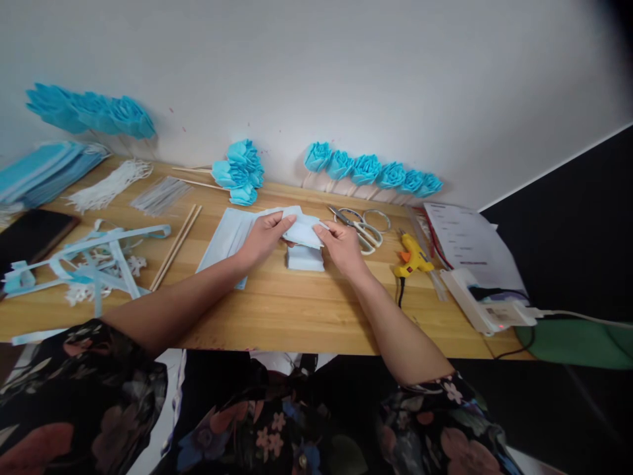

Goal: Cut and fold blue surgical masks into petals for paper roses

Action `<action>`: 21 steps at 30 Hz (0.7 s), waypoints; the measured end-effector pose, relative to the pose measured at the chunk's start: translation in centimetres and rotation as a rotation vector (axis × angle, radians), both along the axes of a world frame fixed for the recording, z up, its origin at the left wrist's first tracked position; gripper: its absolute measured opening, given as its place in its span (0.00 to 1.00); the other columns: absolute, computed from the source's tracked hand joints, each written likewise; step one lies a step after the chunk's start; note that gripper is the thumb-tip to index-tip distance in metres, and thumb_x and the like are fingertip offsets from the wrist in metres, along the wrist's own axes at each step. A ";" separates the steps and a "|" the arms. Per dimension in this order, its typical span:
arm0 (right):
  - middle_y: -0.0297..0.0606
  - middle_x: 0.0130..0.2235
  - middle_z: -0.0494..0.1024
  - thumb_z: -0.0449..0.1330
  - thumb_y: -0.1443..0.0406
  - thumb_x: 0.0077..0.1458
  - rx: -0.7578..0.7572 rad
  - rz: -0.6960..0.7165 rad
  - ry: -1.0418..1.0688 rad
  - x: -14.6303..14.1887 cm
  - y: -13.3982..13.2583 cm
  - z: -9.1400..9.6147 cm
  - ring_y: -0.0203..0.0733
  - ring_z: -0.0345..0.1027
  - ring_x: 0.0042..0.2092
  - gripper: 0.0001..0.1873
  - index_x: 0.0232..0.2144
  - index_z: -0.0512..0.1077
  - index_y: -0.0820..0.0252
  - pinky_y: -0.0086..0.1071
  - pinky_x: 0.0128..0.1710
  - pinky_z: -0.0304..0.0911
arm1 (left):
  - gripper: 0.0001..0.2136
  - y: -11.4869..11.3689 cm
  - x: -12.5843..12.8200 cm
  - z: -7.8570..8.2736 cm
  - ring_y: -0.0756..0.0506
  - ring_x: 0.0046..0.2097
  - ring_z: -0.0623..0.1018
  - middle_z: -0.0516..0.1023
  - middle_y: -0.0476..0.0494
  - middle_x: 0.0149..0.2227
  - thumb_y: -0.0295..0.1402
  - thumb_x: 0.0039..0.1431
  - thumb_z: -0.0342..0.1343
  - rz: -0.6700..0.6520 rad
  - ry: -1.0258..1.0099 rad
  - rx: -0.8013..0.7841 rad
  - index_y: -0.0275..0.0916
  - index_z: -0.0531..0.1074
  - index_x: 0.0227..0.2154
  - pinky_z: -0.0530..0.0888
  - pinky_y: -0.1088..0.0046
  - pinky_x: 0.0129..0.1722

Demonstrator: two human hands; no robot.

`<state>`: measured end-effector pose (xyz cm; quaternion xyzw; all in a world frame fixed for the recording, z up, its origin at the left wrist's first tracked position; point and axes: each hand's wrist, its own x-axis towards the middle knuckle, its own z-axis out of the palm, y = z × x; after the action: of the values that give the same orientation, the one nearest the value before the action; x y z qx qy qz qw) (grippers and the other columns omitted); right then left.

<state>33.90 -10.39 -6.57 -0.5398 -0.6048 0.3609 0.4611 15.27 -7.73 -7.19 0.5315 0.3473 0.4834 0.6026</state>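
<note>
Between my two hands is a small stack of pale blue mask-fabric pieces. My left hand pinches its left side, thumb on top. On the right edge, my right hand also closes with thumb and fingers. Just below the pieces, a pale blue block-like stack rests on the table, partly covered from above. Flat light blue mask sheets lie left of my left hand, partly hidden by it. White-handled scissors lie just beyond my right hand.
Blue fabric flowers on sticks lean against the wall, with more flowers on the table. A yellow glue gun and a white power strip are at right. Cut strips, wooden sticks and a phone lie left.
</note>
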 end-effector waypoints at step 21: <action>0.33 0.28 0.73 0.62 0.50 0.52 0.053 -0.157 0.082 2.1 0.7 1.1 0.39 0.66 0.33 0.17 0.27 0.72 0.57 0.33 0.34 0.63 | 0.17 2.0 -0.8 -1.0 0.52 0.24 0.74 0.75 0.47 0.23 0.47 0.57 0.62 0.147 -0.086 -0.051 0.36 0.71 0.28 0.74 0.77 0.25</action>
<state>36.00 -9.71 -5.47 -0.5578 -0.5508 0.3292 0.5263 14.46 -5.70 -8.16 0.4678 0.3715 0.5396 0.5933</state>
